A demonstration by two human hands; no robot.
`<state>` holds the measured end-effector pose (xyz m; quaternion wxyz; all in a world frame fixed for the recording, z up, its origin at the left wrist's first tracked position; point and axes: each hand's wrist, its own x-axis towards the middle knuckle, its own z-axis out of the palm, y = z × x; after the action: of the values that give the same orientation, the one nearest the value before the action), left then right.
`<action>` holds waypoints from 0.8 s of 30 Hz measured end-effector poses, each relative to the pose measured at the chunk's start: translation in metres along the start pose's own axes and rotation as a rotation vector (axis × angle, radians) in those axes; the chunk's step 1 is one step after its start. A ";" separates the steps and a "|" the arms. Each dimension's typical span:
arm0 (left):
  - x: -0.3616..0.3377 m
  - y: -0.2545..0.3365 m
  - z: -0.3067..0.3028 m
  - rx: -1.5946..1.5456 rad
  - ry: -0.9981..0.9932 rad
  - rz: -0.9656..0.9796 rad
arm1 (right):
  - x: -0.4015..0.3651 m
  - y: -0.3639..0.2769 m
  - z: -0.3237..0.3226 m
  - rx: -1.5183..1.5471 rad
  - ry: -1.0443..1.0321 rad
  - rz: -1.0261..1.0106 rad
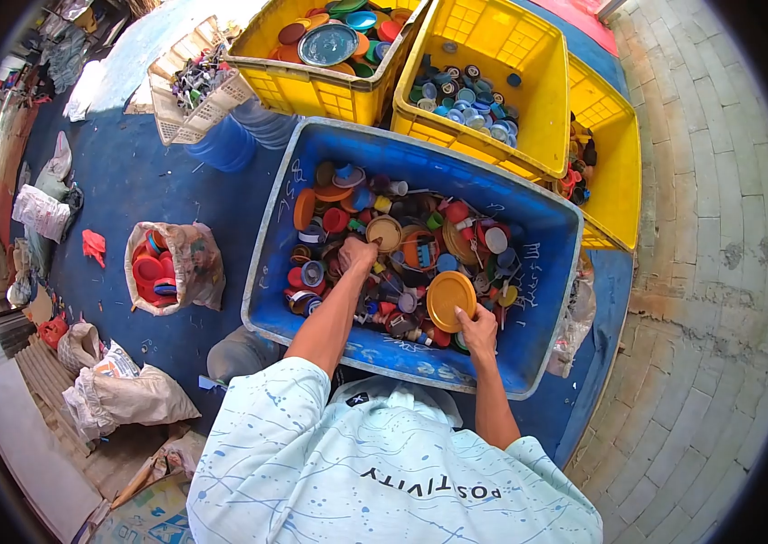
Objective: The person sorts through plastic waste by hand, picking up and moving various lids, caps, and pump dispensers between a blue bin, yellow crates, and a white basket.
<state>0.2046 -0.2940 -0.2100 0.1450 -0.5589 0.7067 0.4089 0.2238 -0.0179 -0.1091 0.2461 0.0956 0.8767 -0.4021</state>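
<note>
A large blue crate point(420, 154) holds a mixed heap of plastic lids and caps. My right hand point(477, 334) grips a big orange-yellow lid point(451, 301) by its lower right edge, above the heap. My left hand point(357, 257) is over the left-centre of the heap, its fingers closed at the edge of a tan round lid point(384, 234). An orange item point(419, 250) lies between the two lids, and a red lid point(336, 220) sits above my left hand.
Behind the blue crate stand yellow crates point(502, 41) with sorted lids and caps. A pale basket point(166, 109) is at the upper left. Left of the crate sits a sack point(198, 263) of red lids. White sacks point(130, 399) lie at the lower left.
</note>
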 end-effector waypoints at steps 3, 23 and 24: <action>0.004 -0.004 0.005 0.009 -0.001 0.029 | 0.002 0.008 -0.005 -0.006 -0.016 -0.019; -0.121 -0.035 -0.067 -0.981 -0.087 0.037 | 0.023 0.016 -0.045 0.613 -0.418 0.039; -0.145 -0.040 -0.082 -1.038 -0.051 0.054 | 0.022 0.009 -0.040 0.678 -0.472 0.049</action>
<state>0.3094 -0.2590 -0.0797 -0.1444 -0.5285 0.4214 0.7227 0.1941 0.0174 -0.1034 0.4043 0.0972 0.6118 -0.6729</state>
